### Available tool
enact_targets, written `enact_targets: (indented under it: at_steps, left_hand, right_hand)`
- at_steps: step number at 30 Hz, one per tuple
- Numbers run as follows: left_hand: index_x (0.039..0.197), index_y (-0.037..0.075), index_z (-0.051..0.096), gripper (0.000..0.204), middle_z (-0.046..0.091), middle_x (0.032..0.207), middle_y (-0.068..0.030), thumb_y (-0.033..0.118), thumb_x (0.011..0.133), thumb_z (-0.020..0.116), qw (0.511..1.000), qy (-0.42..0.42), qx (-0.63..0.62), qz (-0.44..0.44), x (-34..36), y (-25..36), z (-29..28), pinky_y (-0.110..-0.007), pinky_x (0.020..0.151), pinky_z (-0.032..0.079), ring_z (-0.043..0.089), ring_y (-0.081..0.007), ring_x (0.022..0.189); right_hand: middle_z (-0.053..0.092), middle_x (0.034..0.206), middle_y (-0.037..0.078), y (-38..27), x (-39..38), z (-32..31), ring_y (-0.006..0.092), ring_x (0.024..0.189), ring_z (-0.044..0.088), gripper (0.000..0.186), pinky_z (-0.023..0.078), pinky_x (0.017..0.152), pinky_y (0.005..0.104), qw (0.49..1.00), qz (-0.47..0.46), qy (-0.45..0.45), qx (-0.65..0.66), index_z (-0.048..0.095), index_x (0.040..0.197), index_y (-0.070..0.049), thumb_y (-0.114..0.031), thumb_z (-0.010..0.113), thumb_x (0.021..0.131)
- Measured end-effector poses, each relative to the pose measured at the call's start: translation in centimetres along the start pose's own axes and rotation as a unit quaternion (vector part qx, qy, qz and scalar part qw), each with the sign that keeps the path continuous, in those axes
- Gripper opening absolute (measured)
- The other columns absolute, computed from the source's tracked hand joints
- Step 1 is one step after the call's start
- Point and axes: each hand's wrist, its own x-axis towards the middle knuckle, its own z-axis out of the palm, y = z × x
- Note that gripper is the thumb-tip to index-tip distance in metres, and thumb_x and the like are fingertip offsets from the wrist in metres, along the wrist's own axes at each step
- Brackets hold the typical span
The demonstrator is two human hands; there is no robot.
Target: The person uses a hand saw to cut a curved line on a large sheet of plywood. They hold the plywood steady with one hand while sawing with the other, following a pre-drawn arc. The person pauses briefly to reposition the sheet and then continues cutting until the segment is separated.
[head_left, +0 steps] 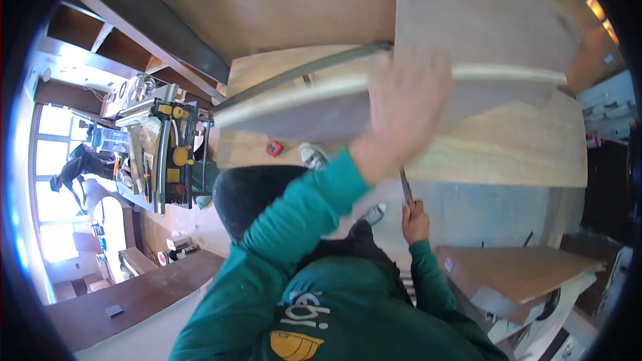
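A long narrow board [301, 115] with a pale edge and a grey-violet face stretches across in front of me. My left hand [409, 103] lies over its upper edge near the middle, fingers closed across it. Both the hand and the edge are blurred, and the fingertips are hard to make out. Lower and to the right, my right hand [415, 222] is closed round a slim hand tool [406, 188] with a dark narrow shaft pointing up toward the board. The tool's exact kind and tip are not clear.
A plywood sheet [508, 160] lies beneath the board, with a red tape measure [273, 149] near my shoe. Large panels [287, 0] stand beyond. To the left is a cluttered workbench [175, 154], with a bent-over person [83, 164] behind it. A brown panel [515, 271] sits at right.
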Motion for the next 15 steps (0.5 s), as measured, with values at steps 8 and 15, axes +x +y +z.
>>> enact_targets:
  at_steps: [8, 15]
  left_hand:
    - [0.116, 0.003, 0.063, 0.039, 0.071, 0.107, -0.0209, 0.030, 0.088, 0.070, 0.993, -0.071, 0.086, 0.031, 9.0, -11.2, 5.7, -0.053, 0.086, 0.053, 0.068, -0.0401, 0.101]
    - [0.114, 0.004, 0.066, 0.040, 0.072, 0.109, -0.0231, 0.034, 0.088, 0.071, 0.987, -0.120, 0.107, -0.005, 11.9, -16.3, 7.4, -0.056, 0.088, 0.053, 0.068, -0.0421, 0.105]
  right_hand:
    - [0.069, 0.088, 0.030, -3.6, 1.4, -2.3, 0.0538, 0.084, 0.065, 0.032, 0.049, 0.069, 0.0614, 0.997, -0.013, 0.015, 0.070, 0.054, 0.119, -0.005, -0.034, 0.057, 0.105]
    - [0.069, 0.086, 0.030, -1.5, -5.3, -3.0, 0.0535, 0.083, 0.065, 0.031, 0.049, 0.068, 0.0608, 0.997, -0.019, 0.023, 0.068, 0.055, 0.124, -0.009, -0.034, 0.057, 0.105]
